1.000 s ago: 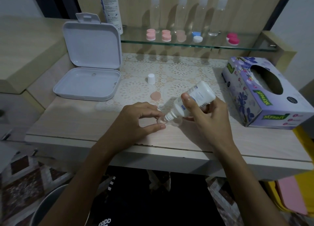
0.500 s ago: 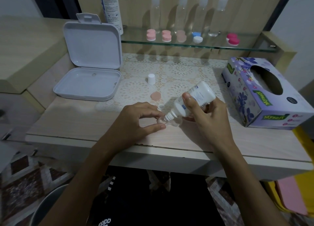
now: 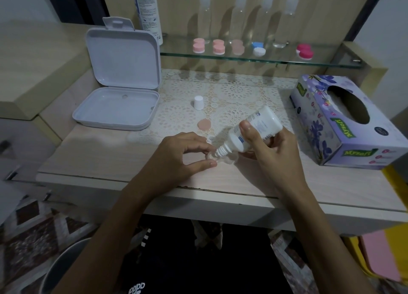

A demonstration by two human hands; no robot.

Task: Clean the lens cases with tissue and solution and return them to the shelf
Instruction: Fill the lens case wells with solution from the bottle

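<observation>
My right hand [image 3: 273, 154] grips a small white solution bottle [image 3: 254, 129], tilted with its nozzle down over a clear lens case [image 3: 227, 160] on the table. Thumb and fingers of my left hand [image 3: 183, 159] pinch the left end of that case. A peach case lid [image 3: 204, 124] lies on the lace mat behind my hands, and the bottle's white cap [image 3: 198, 102] stands further back. More lens cases sit on the glass shelf [image 3: 331, 60]: pink ones [image 3: 198, 46], a peach one [image 3: 238, 47], a blue-and-white one [image 3: 258, 48], a magenta one [image 3: 305, 51].
A purple tissue box [image 3: 337, 128] lies at the right. An open white plastic box [image 3: 117, 90] stands at the left. A big white bottle [image 3: 148, 10] and several clear bottles [image 3: 239, 19] stand on the shelf. The table's front edge [image 3: 220, 192] runs under my wrists.
</observation>
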